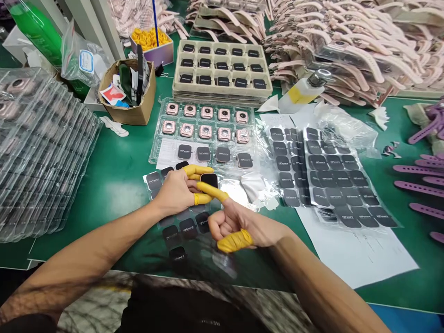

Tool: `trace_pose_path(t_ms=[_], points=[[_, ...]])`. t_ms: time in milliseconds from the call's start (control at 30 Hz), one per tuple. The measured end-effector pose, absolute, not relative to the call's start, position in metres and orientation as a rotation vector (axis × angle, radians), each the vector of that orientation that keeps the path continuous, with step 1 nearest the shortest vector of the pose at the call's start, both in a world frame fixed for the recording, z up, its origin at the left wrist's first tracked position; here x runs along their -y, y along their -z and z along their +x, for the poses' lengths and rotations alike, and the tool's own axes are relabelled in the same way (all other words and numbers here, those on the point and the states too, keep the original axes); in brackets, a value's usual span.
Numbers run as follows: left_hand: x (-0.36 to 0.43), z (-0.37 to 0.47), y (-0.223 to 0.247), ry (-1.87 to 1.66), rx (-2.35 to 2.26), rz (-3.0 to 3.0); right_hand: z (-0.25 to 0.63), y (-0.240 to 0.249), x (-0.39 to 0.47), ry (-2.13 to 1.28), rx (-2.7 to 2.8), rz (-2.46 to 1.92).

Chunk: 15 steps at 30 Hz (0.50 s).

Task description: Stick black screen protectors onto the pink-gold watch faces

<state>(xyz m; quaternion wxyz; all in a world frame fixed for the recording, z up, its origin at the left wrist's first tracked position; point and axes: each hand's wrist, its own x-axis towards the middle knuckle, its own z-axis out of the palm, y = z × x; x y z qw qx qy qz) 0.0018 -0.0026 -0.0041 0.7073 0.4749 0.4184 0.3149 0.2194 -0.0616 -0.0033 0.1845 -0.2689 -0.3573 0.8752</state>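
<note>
Yellow finger cots cover some fingers on both hands. My left hand [182, 187] grips a small watch body [209, 180] by its edges, its dark screen facing up. The index finger of my right hand [236, 219] is stretched across the lower edge of that screen, its thumb is apart, and the other fingers are curled with nothing visible in them. Under my hands lies a clear sheet of black square stickers [188, 227]. Just beyond, a clear tray [155, 141] holds pink watch bodies in two rows and a front row of pieces with black covers.
Stacked clear trays [45, 157] stand at the left, near a cardboard box [144, 104]. A beige tray [222, 95] sits at the back. More sticker sheets [335, 178], a bottle [301, 95] and pink straps [364, 60] are on the right.
</note>
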Motion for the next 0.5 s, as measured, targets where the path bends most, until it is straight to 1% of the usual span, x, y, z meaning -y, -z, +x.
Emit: trace_pose_path(t_ms=[200, 333, 400, 433, 500], points=[[0.002, 0.002, 0.001, -0.678, -0.966, 1.051, 0.223, -0.008, 0.054, -2.199, 0.797, -0.894], [0.003, 0.002, 0.002, -0.686, -0.948, 1.077, 0.220, -0.001, 0.063, -2.437, 0.899, -0.745], [0.003, 0.002, 0.003, -0.694, -0.929, 1.063, 0.216, 0.002, 0.064, -2.492, 0.931, -0.733], [0.003, 0.002, 0.003, -0.701, -0.923, 1.054, 0.215, 0.002, 0.062, -2.453, 0.916, -0.770], [0.003, 0.001, 0.005, -0.708, -0.922, 1.047, 0.216, -0.002, 0.055, -2.225, 0.834, -0.896]])
